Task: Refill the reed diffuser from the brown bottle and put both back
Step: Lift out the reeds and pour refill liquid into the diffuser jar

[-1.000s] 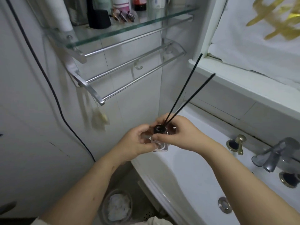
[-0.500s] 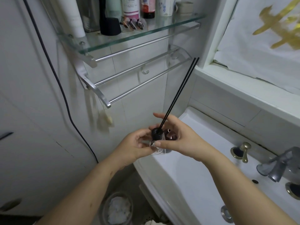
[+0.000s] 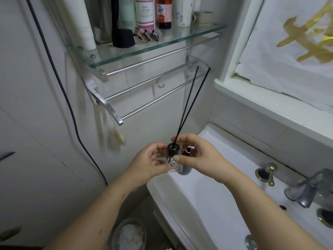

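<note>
Centre frame: the two reeds [image 3: 191, 109], together a moment ago, have fanned apart again. Left hand [image 3: 151, 162] pinches the diffuser [image 3: 173, 159]; right hand [image 3: 196, 156] curls round it, brown bottle [image 3: 187, 170] behind. Refill looks unstarted.

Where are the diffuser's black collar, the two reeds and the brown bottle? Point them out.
black collar [image 3: 173, 148], head view, on its rim.
reeds [image 3: 191, 102], head view, midway up one stick.
brown bottle [image 3: 186, 171], head view, on its lower body.
</note>
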The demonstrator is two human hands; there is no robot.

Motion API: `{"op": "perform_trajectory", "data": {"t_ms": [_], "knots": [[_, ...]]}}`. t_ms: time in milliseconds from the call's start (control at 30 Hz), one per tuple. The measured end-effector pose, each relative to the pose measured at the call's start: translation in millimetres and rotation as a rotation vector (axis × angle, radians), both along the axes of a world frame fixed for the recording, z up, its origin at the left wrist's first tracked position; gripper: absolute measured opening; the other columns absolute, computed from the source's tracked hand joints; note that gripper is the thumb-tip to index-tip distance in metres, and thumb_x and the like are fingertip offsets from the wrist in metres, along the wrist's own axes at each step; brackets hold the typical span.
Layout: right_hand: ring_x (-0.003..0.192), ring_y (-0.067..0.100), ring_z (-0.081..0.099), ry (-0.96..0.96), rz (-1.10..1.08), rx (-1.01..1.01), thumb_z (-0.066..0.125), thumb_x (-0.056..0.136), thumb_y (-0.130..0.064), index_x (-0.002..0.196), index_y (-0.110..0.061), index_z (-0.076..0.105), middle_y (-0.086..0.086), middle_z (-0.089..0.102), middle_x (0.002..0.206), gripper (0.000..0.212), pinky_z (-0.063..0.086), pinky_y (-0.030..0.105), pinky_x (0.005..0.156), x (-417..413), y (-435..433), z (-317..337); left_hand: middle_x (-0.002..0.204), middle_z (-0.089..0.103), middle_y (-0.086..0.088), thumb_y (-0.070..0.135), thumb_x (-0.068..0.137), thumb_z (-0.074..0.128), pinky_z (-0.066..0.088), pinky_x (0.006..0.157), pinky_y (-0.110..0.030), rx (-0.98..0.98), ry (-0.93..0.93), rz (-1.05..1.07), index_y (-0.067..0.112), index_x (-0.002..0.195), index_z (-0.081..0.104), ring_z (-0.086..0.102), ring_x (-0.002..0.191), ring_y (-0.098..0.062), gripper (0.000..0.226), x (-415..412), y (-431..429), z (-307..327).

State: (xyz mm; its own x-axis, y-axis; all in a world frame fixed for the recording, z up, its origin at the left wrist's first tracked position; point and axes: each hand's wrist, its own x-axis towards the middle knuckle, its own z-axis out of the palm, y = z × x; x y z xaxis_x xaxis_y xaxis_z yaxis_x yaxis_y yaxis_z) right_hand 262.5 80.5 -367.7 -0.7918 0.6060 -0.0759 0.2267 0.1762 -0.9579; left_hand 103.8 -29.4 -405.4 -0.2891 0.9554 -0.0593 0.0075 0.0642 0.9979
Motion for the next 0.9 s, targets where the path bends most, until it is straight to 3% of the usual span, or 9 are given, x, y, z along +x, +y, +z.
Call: {"op": "perform_trajectory", "data": {"t_ms": [100,167,300,400,467,567,700,800,900], "knots": [[0.102,0.023,0.064,-0.033,-0.021,0.11,0.083,0.063,-0.045,0.101,-0.046,0.067,-0.009,0.068,0.109,0.041,0.054,0.047,0.09,-2.7,-1.5,2.2,0.106,0.067,-0.006,0.004,0.064,0.074,0.054,0.087,-0.025,-0.002,-0.01,-0.009,0.011,0.111,0.058,0.064,0.1,-0.01,0.05,1.3,1.5,0.5],[0.101,0.023,0.063,-0.024,-0.041,0.133,0.086,0.065,-0.039,0.095,-0.047,0.065,-0.003,0.065,0.111,0.037,0.055,0.045,0.087,-4.1,-1.7,2.7,0.104,0.067,-0.005,0.004,0.063,0.075,0.055,0.087,-0.025,0.001,-0.025,-0.015,0.012,0.111,0.058,0.065,0.098,-0.009,0.051,2.8,2.2,2.5],[0.082,0.022,0.063,0.019,-0.044,0.092,0.084,0.073,-0.019,0.099,-0.035,0.066,0.003,0.07,0.1,0.035,0.054,0.035,0.079,-3.1,-2.2,7.7,0.107,0.067,-0.005,0.005,0.064,0.075,0.055,0.087,-0.024,0.01,-0.028,-0.032,0.009,0.113,0.057,0.066,0.1,-0.009,0.052,4.1,1.3,7.3],[0.069,-0.001,0.059,0.025,-0.006,0.071,0.078,0.08,-0.013,0.109,-0.029,0.067,-0.015,0.068,0.09,0.035,0.05,0.018,0.069,-1.3,-0.4,11.3,0.108,0.067,-0.004,0.007,0.066,0.075,0.054,0.089,-0.026,0.02,-0.022,-0.033,0.005,0.116,0.056,0.065,0.103,-0.011,0.054,2.8,0.4,10.7],[0.065,-0.007,0.057,0.014,0.011,0.086,0.072,0.085,-0.01,0.117,-0.028,0.064,-0.029,0.064,0.083,0.038,0.044,0.01,0.065,-0.2,1.3,12.1,0.105,0.069,0.002,0.014,0.064,0.079,0.054,0.09,-0.027,0.025,-0.019,-0.031,0.008,0.115,0.057,0.065,0.103,-0.011,0.056,1.8,0.2,12.5],[0.066,-0.008,0.054,0.026,0.028,0.099,0.068,0.088,-0.009,0.124,-0.031,0.06,-0.037,0.061,0.084,0.043,0.042,0.009,0.06,1.0,2.3,15.6,0.103,0.071,0.007,0.021,0.06,0.08,0.054,0.092,-0.03,0.026,-0.008,-0.019,0.013,0.113,0.059,0.065,0.104,-0.012,0.058,-0.1,-0.3,14.1],[0.064,-0.006,0.054,-0.007,0.012,0.179,0.082,0.077,-0.023,0.117,-0.032,0.062,-0.016,0.063,0.096,0.046,0.041,0.007,0.053,-3.9,1.0,19.8,0.114,0.068,-0.006,0.005,0.067,0.074,0.053,0.089,-0.027,0.033,0.0,-0.013,0.013,0.115,0.058,0.064,0.109,-0.016,0.052,-2.4,-0.6,14.6],[0.061,0.001,0.05,-0.009,-0.016,0.216,0.086,0.071,-0.025,0.097,-0.029,0.063,-0.012,0.058,0.082,0.035,0.04,0.01,0.048,-9.1,0.6,19.9,0.118,0.067,-0.009,0.009,0.065,0.078,0.053,0.087,-0.026,0.046,-0.005,-0.011,0.01,0.117,0.057,0.064,0.11,-0.016,0.056,-3.2,-1.3,16.1],[0.056,-0.001,0.052,0.01,0.002,0.175,0.082,0.076,-0.02,0.088,-0.033,0.062,-0.018,0.06,0.071,0.027,0.039,0.009,0.047,-9.5,1.6,21.1,0.12,0.066,-0.01,0.01,0.066,0.077,0.053,0.091,-0.029,0.046,0.0,-0.019,0.007,0.119,0.056,0.063,0.112,-0.018,0.057,-4.0,-1.5,16.7]]}}
